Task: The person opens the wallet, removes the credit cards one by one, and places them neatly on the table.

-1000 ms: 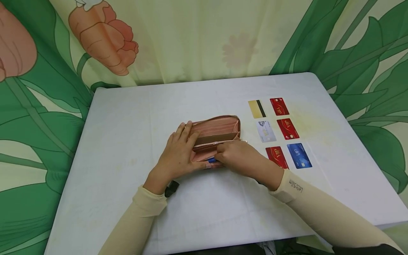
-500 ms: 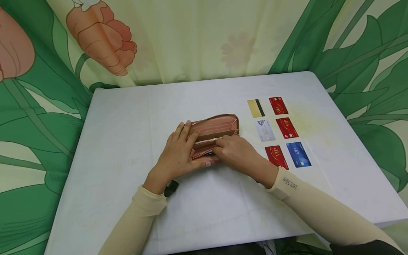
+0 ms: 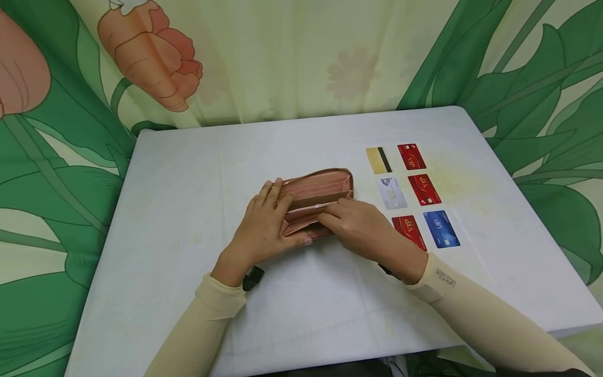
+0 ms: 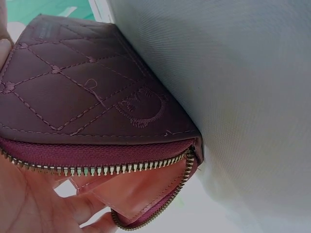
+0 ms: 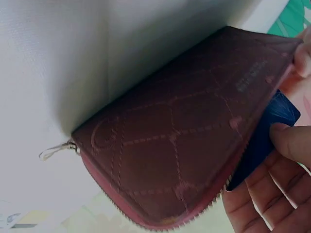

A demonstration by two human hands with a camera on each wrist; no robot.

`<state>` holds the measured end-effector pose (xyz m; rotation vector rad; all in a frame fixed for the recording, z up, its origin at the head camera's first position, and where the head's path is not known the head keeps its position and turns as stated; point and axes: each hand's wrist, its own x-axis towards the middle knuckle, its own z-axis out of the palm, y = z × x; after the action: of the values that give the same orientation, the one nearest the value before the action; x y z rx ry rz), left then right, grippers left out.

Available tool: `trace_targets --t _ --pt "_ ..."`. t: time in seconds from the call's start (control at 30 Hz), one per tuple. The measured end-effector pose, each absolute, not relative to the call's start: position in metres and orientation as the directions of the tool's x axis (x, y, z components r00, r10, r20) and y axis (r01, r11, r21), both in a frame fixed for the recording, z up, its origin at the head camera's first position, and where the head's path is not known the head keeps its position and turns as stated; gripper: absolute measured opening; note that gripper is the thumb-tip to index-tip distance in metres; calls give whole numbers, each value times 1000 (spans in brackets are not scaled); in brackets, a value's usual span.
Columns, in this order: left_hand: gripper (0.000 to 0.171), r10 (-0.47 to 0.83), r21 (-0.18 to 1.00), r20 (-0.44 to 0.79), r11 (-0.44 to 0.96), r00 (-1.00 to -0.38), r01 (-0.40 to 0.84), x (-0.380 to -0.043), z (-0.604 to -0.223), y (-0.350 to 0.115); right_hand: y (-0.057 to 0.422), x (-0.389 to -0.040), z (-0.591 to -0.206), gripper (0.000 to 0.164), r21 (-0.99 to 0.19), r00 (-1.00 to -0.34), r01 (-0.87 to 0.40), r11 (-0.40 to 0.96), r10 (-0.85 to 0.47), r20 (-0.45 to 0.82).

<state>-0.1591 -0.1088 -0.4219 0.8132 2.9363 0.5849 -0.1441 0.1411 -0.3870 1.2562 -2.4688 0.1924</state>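
In the head view an unzipped wallet point(image 3: 314, 189) with pink lining stands open on the table. Its outside is dark maroon quilted leather point(image 4: 63, 87), edged by a brass zip point(image 4: 121, 167). My left hand point(image 3: 259, 225) grips the wallet at its left end, thumb along the near side and fingers over the far side. My right hand point(image 3: 360, 228) reaches into the opening from the right. In the right wrist view its thumb and fingers pinch a blue card point(image 5: 262, 141), partly tucked behind the wallet's near wall. From the head the card is hidden.
Right of the wallet several cards lie in two columns: a gold card point(image 3: 379, 160), a silver card point(image 3: 391, 193), red cards point(image 3: 412, 156) and another blue card point(image 3: 441, 229). A white cloth covers the table point(image 3: 188, 209). A patterned curtain point(image 3: 282, 63) hangs behind.
The blue card showed in the wallet's opening a second ago and has sunk from the head view. My right hand's fingers have shifted slightly up and right; the left hand stays put.
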Motion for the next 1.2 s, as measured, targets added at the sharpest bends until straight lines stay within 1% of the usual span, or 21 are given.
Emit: trace_targets --t 0.17,0.43,0.67,0.87,1.0,1.2 --pt "103 503 368 66 790 -862 490 -159 -422 -109 147 -141 -379 26 -4 -548 -801 598 -731 407" --pt "101 508 359 92 785 -856 504 -160 -421 -109 160 -137 -369 28 -77 -577 -781 619 -670 468" --pt "103 501 367 53 795 -864 484 -158 -420 -109 175 -126 -362 32 -160 -595 -768 621 -597 538" --pt "102 501 376 50 792 -864 481 -156 -421 -109 187 -114 -356 32 -255 -663 -715 651 -516 542" --pt "103 503 381 47 789 -863 481 -155 -422 -109 199 -106 -354 32 -281 -702 -667 690 -455 547" --pt "104 505 384 42 788 -862 481 -156 -420 -110 225 -92 -354 34 -351 -771 -564 747 -325 548"
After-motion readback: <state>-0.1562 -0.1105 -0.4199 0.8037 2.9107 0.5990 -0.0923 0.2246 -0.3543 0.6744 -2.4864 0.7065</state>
